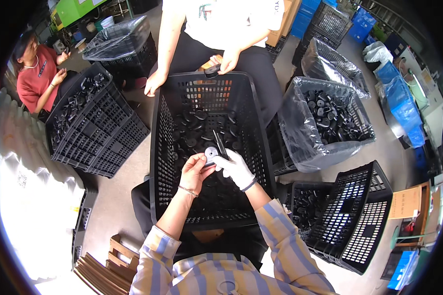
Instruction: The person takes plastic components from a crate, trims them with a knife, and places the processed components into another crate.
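Hands: close together above the large black perforated crate [154, 157], each gripping its own thing.
Left hand: bare, with a bracelet [188, 191] at the wrist; the left hand [194, 171] pinches a grey-faced disc [211, 151] between thumb and fingers.
Right hand: the right hand [237, 170] wears a white glove with a dark band at the wrist and is closed round a slim dark pointed tool [219, 143], its fingers just beside the disc.
Disc: pale, round, with a small hole at its centre; it is held over the crate's middle, below the rim in the view.
Tool: its tip points up and away from the wearer; whether it is a blade or tweezers, I cannot tell.
Crate contents: loose black moulded parts [192, 129], some curved, some round, heaped over the bottom.
Far rim: a co-worker in a white shirt [221, 24] sits opposite, one hand [155, 83] at the corner, the other holding a black round part [212, 71].
Left side: stacked black crates [101, 123] filled with similar parts, beside a person in a red top [37, 73].
Right side: a plastic-lined crate [300, 123] of black parts; nearer, a tilted black crate [349, 216].
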A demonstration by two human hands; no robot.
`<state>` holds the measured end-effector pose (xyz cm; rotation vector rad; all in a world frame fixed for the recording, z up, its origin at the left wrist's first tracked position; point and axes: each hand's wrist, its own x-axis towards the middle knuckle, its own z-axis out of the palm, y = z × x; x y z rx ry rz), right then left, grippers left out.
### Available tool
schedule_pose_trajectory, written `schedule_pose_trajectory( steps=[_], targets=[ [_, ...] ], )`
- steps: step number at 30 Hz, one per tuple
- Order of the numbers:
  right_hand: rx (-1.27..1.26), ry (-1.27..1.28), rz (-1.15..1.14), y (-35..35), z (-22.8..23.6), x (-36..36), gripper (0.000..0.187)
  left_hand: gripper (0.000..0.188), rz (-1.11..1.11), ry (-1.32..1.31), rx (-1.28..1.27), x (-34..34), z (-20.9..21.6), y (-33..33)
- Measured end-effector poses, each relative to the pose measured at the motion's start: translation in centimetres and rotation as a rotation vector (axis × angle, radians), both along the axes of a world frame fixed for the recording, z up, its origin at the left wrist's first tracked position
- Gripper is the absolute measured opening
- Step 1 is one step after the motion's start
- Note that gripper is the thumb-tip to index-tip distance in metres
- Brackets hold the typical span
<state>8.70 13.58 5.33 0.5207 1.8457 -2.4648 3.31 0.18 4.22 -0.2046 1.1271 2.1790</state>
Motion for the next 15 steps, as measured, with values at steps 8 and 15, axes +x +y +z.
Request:
schedule_pose_trajectory(
  steps=[8,15],
  targets=[
    [0.123,0.083,-0.092,0.34,-0.38,-0.18,0.022,0.015,-0.057,0.328,0.003,0.27,-0.67,-0.02],
    [0.197,0.068,-0.055,0.68,0.18,-0.13,0.022,0.018,-0.163,0.27,0.06,-0.18,-1.03,-0.06]
  ],
)
